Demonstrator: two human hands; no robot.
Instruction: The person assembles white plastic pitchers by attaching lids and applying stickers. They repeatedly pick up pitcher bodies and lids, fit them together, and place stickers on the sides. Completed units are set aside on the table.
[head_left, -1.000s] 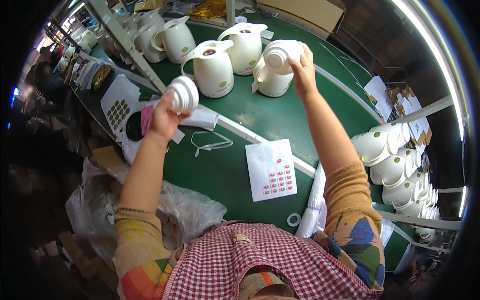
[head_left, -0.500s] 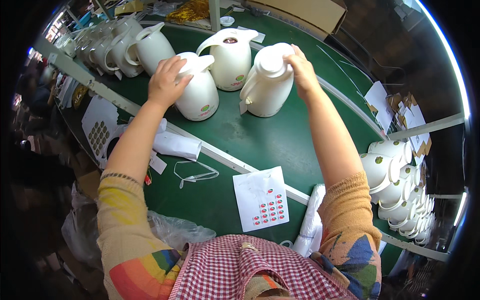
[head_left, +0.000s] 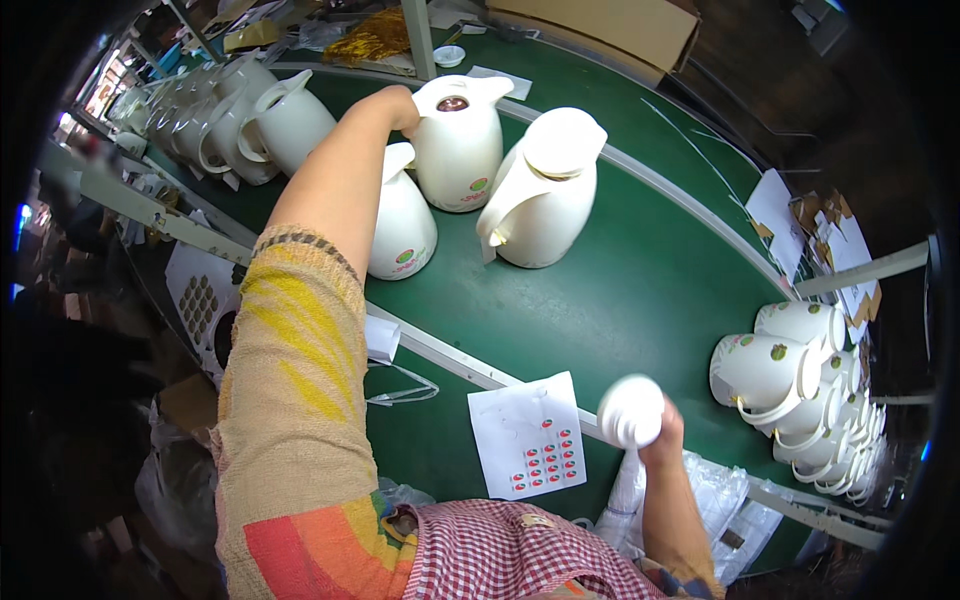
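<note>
Three white thermos jugs stand upright on the green worktop. My left hand (head_left: 397, 108) is closed at the handle of the back jug (head_left: 457, 160), whose top is uncovered and shows a dark round mouth; the fingertips are hidden. My left forearm covers part of the left jug (head_left: 402, 235). The right jug (head_left: 548, 210) has a white top and its handle turned toward me. Nearer to me, my right hand (head_left: 666, 435) grips a white round stopper (head_left: 632, 412), slightly blurred, above the right end of the white rail. A sticker sheet (head_left: 530, 440) lies left of it.
A row of white jugs (head_left: 285, 125) stands at the far left, and stacked white jugs (head_left: 765, 368) lie at the right. A metal rail (head_left: 450, 355) crosses the worktop. Clear plastic bags (head_left: 715, 490) lie near front right; a cardboard box (head_left: 600, 30) sits at the back.
My right hand has left the right jug and come toward me with the white stopper. My left hand has moved from the left jug's top to the back jug's handle.
</note>
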